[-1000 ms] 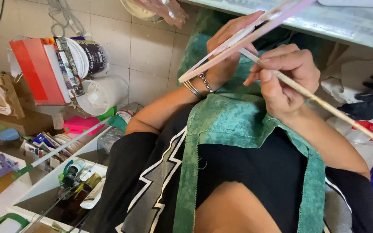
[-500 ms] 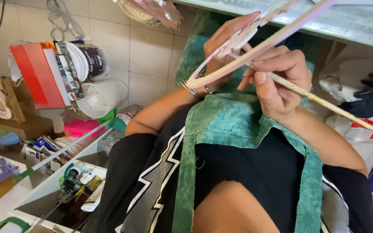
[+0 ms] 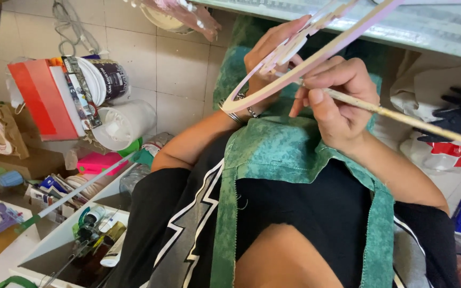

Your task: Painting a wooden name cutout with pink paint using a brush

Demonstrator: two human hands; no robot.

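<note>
On the far left, a cluttered shelf [image 3: 54, 234] carried a red box [image 3: 36, 98], a white paint pot [image 3: 124, 125] tipped on its side and a tray of small bottles [image 3: 94, 234]; none of it was in play, and I kept clear of it.

Further right, my left hand [image 3: 270, 58] was closed around the flat pale-pink cutout piece [image 3: 305, 64], thumb and fingers pinching it near its curved end, with bangles [image 3: 238, 112] at the wrist. The piece was held up in front of my chest, above the green apron [image 3: 289, 154], tilted so that its long arm ran up and to the right toward the edge of the counter [image 3: 433, 26].

Right of that, my right hand [image 3: 337, 101] was closed in a pencil grip on the thin wooden stick [image 3: 401, 117], its working tip hidden at the edge of the piece, its tail pointing down to the right past a white bag [image 3: 433, 154].

To do this well, I judged the left hand had to hold the piece steady and firm near the worked spot, since the thin shape looked likely to flex. The right hand needed short, light strokes, with its heel braced.
</note>
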